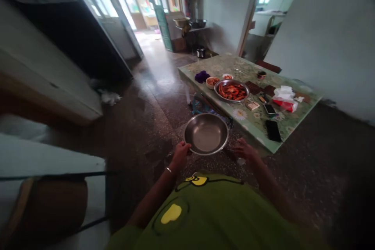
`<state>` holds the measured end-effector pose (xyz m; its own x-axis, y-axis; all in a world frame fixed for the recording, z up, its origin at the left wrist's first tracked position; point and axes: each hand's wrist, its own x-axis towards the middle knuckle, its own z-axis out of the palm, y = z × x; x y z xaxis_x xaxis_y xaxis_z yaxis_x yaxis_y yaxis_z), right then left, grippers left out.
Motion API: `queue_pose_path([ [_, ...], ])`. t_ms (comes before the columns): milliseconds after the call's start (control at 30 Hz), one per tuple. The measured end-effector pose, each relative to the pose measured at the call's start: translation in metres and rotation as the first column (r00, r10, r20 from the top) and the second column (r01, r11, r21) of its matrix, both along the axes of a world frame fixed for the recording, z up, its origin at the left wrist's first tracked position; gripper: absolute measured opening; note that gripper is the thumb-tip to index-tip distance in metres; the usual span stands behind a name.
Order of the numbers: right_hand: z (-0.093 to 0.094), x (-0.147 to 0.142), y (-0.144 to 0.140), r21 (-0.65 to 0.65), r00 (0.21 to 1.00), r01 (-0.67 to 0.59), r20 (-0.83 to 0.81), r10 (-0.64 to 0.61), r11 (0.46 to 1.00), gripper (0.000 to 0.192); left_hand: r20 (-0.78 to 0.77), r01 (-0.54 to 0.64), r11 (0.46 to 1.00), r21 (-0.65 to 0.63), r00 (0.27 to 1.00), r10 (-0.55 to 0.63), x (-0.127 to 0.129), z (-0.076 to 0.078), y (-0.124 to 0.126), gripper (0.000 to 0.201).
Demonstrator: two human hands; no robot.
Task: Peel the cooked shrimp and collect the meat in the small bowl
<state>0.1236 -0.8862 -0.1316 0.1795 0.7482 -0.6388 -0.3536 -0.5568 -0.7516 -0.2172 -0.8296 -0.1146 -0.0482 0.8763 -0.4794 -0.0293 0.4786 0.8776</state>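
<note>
My left hand [181,154] grips the near-left rim of an empty steel bowl [206,133], held out in front of my green shirt above the floor. My right hand [244,149] is by the bowl's right rim with fingers spread; whether it touches the rim is unclear. Ahead stands a low table [304,105] with a green flowered cover. On it sits a steel dish of red cooked shrimp [232,91], with two small bowls [212,82] beside it.
On the table lie two dark phones [273,130], a tissue pack [284,99], small boxes and a purple cloth [202,76]. A stool [47,207] stands at my near left. A person stands far back by a stand with basins [190,22]. Open doors let light in at the far left.
</note>
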Motion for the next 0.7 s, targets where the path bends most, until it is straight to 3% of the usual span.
queue_pose_path([
  [200,0.02,0.011,0.062,-0.024,0.967,0.249,0.057,-0.247,0.968,0.036,0.015,-0.046,0.994,0.096,0.999,0.044,-0.056,0.022,0.125,0.017],
  [333,0.02,0.009,0.118,-0.036,0.949,0.312,0.06,-0.31,0.949,0.029,-0.017,-0.114,0.98,0.162,0.993,0.118,-0.064,0.032,0.213,0.015],
  [567,0.002,0.028,0.245,0.086,0.941,0.331,0.042,-0.335,0.94,0.03,-0.02,-0.16,0.971,0.177,0.986,0.166,-0.011,0.047,0.39,0.01],
  [700,-0.004,0.048,0.304,0.162,0.932,0.35,0.039,-0.36,0.923,0.03,-0.036,-0.093,0.981,0.172,0.994,0.101,0.031,0.062,0.487,0.009],
])
